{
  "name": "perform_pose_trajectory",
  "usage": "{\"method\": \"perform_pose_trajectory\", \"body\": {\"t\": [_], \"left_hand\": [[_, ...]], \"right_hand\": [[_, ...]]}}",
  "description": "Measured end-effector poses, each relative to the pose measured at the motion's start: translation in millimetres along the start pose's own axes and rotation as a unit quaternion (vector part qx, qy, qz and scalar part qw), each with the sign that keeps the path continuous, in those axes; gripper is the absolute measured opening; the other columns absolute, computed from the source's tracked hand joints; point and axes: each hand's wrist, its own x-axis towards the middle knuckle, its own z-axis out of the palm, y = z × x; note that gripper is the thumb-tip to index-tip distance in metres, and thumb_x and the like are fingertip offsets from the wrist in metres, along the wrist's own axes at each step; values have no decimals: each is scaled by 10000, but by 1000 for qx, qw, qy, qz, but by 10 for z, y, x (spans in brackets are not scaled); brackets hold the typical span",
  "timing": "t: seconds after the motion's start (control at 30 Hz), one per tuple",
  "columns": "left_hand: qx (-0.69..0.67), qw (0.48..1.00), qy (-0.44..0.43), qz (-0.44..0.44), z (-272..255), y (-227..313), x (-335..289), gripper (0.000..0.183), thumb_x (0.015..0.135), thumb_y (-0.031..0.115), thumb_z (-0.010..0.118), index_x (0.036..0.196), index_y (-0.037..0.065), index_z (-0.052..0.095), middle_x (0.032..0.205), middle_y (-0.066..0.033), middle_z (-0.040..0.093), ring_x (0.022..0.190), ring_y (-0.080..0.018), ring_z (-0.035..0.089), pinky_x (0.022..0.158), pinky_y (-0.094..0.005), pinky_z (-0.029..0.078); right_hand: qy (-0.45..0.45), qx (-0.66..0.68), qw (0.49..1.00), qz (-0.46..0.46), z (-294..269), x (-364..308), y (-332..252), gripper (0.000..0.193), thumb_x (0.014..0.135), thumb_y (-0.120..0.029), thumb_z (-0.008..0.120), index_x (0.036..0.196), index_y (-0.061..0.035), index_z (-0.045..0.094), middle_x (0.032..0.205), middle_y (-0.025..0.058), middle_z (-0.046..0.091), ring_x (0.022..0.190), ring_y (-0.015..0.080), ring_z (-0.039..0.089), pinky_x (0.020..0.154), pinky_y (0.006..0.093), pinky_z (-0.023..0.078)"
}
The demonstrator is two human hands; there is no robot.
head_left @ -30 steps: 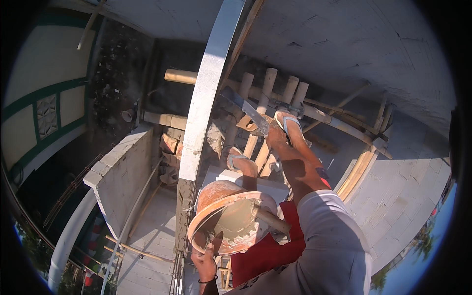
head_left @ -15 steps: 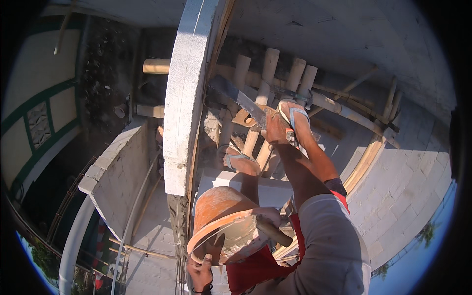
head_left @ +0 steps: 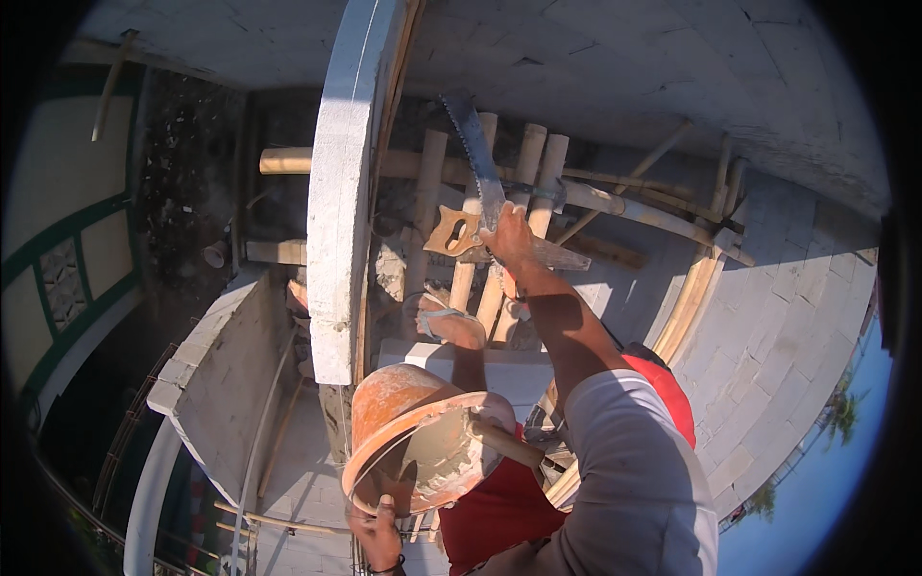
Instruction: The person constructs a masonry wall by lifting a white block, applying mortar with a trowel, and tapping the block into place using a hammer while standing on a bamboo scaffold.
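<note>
- Head view, near left: our left hand (head_left: 377,538) is closed on the rim of an orange bucket (head_left: 399,408), thumb over the edge. We see the bucket tilted, its mouth toward us, with wet grey mortar (head_left: 437,461) inside and a wooden handle (head_left: 509,445) jutting out to the right.
- Farther off, right of the middle: our right hand (head_left: 511,237) looks curled tight at the broad end of a dark toothed saw (head_left: 473,144), whose blade runs to the far left. We cannot see that saw's own handle.
- Just left of this hand lies the grip of a wood-handled saw (head_left: 440,234), its blade passing to the right beneath our wrist.
- Under both saws we see bamboo poles (head_left: 463,283), with a sandalled foot (head_left: 461,328) near them; a long white wall edge (head_left: 338,221) stands to the left.
- We judge these risks: teeth could cut our wrist or the foot if a blade slips; a saw could drop between the poles if let go loosely; the bucket could spill if our one-handed hold tips it further while our attention is on the far hand.
</note>
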Motion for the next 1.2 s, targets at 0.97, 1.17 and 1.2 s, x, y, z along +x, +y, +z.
{"method": "perform_pose_trajectory", "body": {"t": [0.97,1.17,1.2], "left_hand": [[160,974,25,-159,372,-209,499,465,948,198,673,1323,-34,527,1148,-91,611,980,-152,549,852,-319,465],[161,973,25,-163,399,-160,409,468,952,228,681,1323,-18,535,1119,-77,611,945,-144,545,825,-319,472],[164,974,32,-151,424,-134,403,436,956,219,676,1298,-19,549,1085,-72,608,906,-147,541,796,-316,473]], "right_hand": [[-30,-263,940,-214,-277,1657,681,498,903,-124,570,1395,-139,498,1232,168,584,1096,350,632,856,489,543],[-47,-279,941,-187,-336,1593,782,480,948,-156,510,1428,-169,483,1212,134,611,1136,320,614,901,493,518],[-45,-295,935,-190,-351,1605,758,477,950,-160,507,1427,-175,486,1225,130,606,1145,317,610,906,492,513]]}}
